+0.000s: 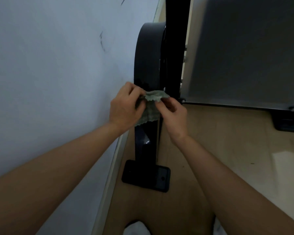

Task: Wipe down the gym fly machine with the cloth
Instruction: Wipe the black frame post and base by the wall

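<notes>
One cloth (151,110), fingers (163,106) either side

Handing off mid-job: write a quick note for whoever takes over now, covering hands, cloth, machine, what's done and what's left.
Left hand: pinches the left side of the grey-green textured cloth.
Right hand: pinches its upper right edge.
The cloth hangs between the hands in front of the black curved metal frame of the fly machine, beside the white wall.
Done: no wiped areas can be told.
Left: likely the frame and black flat base foot.
</notes>
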`<state>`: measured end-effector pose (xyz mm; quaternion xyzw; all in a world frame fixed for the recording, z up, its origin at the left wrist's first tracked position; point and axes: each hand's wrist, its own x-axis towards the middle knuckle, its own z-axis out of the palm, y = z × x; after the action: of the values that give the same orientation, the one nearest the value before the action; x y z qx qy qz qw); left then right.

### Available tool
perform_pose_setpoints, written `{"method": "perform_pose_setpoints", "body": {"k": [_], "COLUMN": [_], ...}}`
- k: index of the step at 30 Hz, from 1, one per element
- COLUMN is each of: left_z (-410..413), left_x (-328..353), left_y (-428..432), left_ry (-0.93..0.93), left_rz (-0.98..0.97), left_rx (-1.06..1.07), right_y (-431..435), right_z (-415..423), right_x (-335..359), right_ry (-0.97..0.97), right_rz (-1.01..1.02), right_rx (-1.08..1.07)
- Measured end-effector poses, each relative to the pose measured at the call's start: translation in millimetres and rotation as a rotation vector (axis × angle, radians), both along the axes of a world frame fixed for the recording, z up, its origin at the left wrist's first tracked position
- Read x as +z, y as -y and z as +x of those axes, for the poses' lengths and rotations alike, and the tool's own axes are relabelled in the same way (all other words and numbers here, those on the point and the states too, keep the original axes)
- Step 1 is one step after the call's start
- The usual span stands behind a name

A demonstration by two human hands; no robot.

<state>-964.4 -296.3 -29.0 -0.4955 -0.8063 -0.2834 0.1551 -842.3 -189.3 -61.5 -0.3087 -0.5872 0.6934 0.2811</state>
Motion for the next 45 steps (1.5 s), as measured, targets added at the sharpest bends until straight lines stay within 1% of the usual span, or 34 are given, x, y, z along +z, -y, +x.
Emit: {"method": "perform_pose_setpoints", "body": {"k": [2,5,9,14,18,21,25,28,31,33,35,38,40,42,44,45], "left_z": [-5.4,-11.1,-14.1,-6.0,6.0,15.6,23.8,33.1,40.5,46.5,60.6,94.1,117.9,137.9,154.0,160.2], "left_x": [2.4,-0.8,-13.7,-20.1,-21.2,-14.7,-0.5,8.3,10.2,4.2,-9.5,-38.1,-58.5,-77.0,-88.8,-92.5], "left_y": [-4.0,-8.3,-3.5,14.8,35.5,38.7,28.3,20.2,13.7,12.6,15.1,19.2,20.5,23.1,26.1,27.9], "left_ry": [-0.129,-0.181,-0.275,-0.323,-0.38,-0.381,-0.385,-0.283,-0.21,-0.124,0.034,0.331,0.474,0.566,0.647,0.681], "left_rz": [-0.043,-0.027,-0.042,-0.184,-0.382,-0.509,-0.576,-0.564,-0.494,-0.432,-0.335,-0.167,-0.089,-0.05,-0.032,-0.031], "left_rx": [-0.117,-0.162,-0.252,-0.4,-0.531,-0.524,-0.41,-0.247,-0.11,-0.01,0.104,0.318,0.463,0.554,0.563,0.54], "right_y": [-6.0,-12.2,-10.3,4.6,26.0,33.9,20.7,7.7,0.1,-0.2,2.9,14.5,20.9,22.4,18.2,14.1], "right_z": [-4.2,-7.2,-0.7,17.5,35.7,39.8,32.9,25.6,17.4,16.7,20.8,33.3,46.6,64.1,82.9,92.1], "right_x": [2.6,1.5,-8.8,-24.7,-39.8,-46.0,-36.8,-24.7,-19.0,-22.3,-30.9,-46.9,-60.9,-78.6,-92.8,-98.7], "right_ry": [0.04,0.082,0.063,0.071,0.187,0.23,0.146,0.056,0.001,-0.033,-0.039,0.001,0.049,0.149,0.254,0.277], "right_rz": [-0.007,-0.035,-0.122,-0.241,-0.286,-0.234,-0.128,-0.044,-0.017,-0.026,-0.06,-0.121,-0.178,-0.283,-0.549,-0.684], "right_rx": [0.002,0.002,0.023,0.077,0.09,0.069,0.08,0.088,0.089,0.083,0.079,0.092,0.111,0.188,0.368,0.468]}}
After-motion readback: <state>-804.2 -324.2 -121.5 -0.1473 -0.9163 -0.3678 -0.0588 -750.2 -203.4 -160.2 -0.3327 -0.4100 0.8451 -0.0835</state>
